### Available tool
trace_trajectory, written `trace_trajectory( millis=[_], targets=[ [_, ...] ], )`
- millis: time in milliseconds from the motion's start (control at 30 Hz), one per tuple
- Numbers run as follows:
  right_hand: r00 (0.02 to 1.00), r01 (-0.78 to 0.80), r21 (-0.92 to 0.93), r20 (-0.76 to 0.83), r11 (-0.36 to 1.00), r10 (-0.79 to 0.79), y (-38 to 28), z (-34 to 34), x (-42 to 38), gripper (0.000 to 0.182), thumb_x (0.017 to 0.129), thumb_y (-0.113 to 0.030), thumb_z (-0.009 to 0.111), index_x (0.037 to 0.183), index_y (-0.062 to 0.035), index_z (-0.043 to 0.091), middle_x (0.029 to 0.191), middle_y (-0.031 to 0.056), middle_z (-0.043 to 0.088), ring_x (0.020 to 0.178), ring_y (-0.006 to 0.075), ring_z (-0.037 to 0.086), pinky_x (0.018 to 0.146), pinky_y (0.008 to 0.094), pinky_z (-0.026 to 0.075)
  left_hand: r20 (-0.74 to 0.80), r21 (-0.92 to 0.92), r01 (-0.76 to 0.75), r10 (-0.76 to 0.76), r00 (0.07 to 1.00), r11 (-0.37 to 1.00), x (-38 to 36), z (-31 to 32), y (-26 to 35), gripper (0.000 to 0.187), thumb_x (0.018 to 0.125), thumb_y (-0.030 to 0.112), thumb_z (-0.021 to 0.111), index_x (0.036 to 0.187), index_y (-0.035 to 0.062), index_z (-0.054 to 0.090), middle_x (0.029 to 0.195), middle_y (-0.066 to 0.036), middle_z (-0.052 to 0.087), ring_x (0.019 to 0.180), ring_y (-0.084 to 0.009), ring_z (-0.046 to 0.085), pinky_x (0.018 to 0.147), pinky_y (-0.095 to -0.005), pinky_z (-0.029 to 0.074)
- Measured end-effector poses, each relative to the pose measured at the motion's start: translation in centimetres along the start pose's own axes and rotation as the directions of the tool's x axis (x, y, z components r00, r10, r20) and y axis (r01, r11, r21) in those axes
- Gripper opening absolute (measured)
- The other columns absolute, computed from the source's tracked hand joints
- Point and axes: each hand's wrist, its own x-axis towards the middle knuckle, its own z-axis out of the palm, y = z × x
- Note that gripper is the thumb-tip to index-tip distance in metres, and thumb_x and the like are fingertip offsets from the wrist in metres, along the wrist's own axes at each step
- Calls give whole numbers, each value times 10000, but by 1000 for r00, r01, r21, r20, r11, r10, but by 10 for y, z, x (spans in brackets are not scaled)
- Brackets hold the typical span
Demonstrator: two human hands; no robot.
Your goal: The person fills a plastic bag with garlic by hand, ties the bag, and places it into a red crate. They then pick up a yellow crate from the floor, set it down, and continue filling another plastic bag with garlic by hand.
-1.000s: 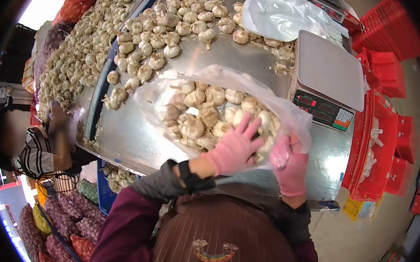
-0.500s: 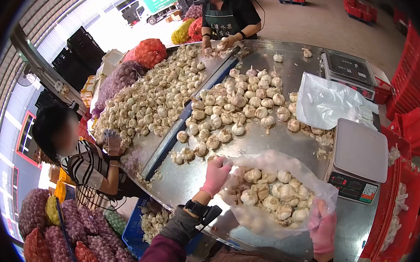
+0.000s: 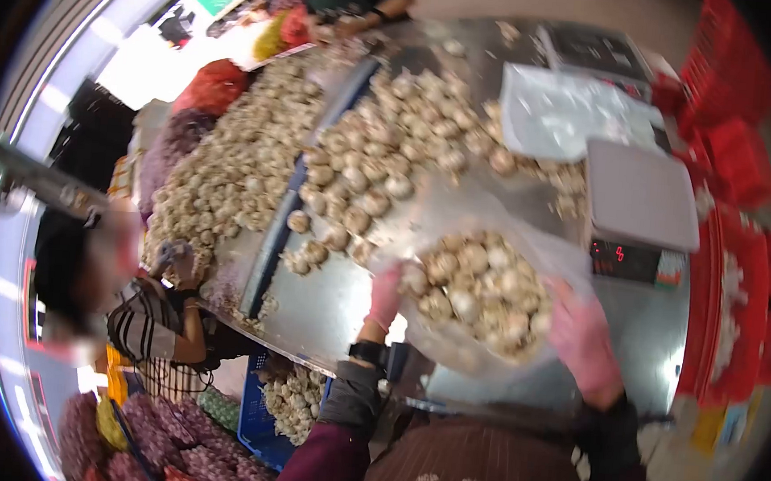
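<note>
A clear plastic bag (image 3: 449,348) of garlic bulbs (image 3: 476,287) stands open-mouthed near the front edge of the metal table. My left hand (image 3: 385,296), in a pink glove, grips the bag's left rim. On the opposite side my right hand (image 3: 582,339), also gloved in pink, is closed on the right rim. Loose garlic bulbs (image 3: 384,133) are heaped just beyond the bag. To the right is a flat-topped scale (image 3: 641,194) with a red-lit display.
A blue divider (image 3: 295,189) separates my side from a larger garlic heap (image 3: 230,158). Two co-workers handle garlic at the far and left sides. Plastic bags (image 3: 573,115) lie near a second scale (image 3: 591,49). Red crates (image 3: 734,301) line the right; a blue crate (image 3: 257,410) sits below left.
My view has shifted and blurred, so the table appears higher. Both hands still grip the bag; the right one has come inward along the rim, and the bag's mouth looks narrower.
</note>
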Motion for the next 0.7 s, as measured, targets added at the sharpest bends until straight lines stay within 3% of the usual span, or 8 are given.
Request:
trace_trajectory(
  millis=[133,233,333,433,500,567,600,700],
  targets=[
    [920,-297,609,388,735,51,53,26,65,451,900,-230,432,1322,-71,451,771,-23,488,614,118,487,545,270,412,-8,-142,331,-336,942,933,-3,-21,-51,257,827,43,445,951,-4,666,843,-118,640,751,-208,571,669,-325,466],
    [925,377,-177,114,909,-361,1,66,36,296,876,-132,491,1160,-69,549,738,6,520,617,128,511,524,278,423,-106,-397,306,-375,921,865,29,-87,-12,258,828,21,443,940,4,675,771,-45,606,663,-112,520,555,-240,410],
    [686,491,-857,269,158,-677,-27,87,17,179,852,-33,549,997,-66,647,705,35,553,621,138,536,502,286,434,-38,-553,315,-401,915,771,66,-147,155,215,826,31,495,949,3,669,740,23,584,629,-31,483,509,-173,343],
    [873,-17,-269,-473,963,-116,-26,41,-16,191,878,-45,490,994,-82,638,586,-66,443,442,40,347,409,210,292,39,-668,250,-303,952,700,64,-140,231,190,847,70,538,966,-5,667,730,57,550,591,-21,458,500,-176,331],
    [856,98,-339,-451,936,-253,-10,14,-21,174,882,-81,498,989,-85,636,606,-73,446,476,22,362,423,201,294,-9,291,-521,547,837,803,61,-147,260,229,868,50,511,1009,-65,652,756,22,533,603,-23,399,563,-156,355],
    [822,222,-423,-403,878,-402,6,-16,-20,163,886,-117,507,984,-88,634,626,-81,450,509,3,376,438,193,296,-58,-378,-105,90,994,920,54,-140,270,228,873,55,513,1007,-64,653,735,39,494,598,-18,386,562,-145,343],
    [803,220,-411,-439,885,-403,13,-33,-17,152,890,-147,522,973,-85,633,654,-85,460,534,0,383,456,189,303,193,-834,325,-315,929,446,52,-136,274,226,877,61,515,1006,-63,654,714,56,454,592,-13,373,560,-135,332],
    [769,234,-412,-476,881,-427,32,-70,-9,172,897,-187,543,990,-74,634,704,-94,475,570,-2,389,480,183,309,145,-778,346,-387,911,524,43,-131,207,296,887,77,436,1045,-47,654,700,91,405,574,-7,339,510,-149,254]
  ],
)
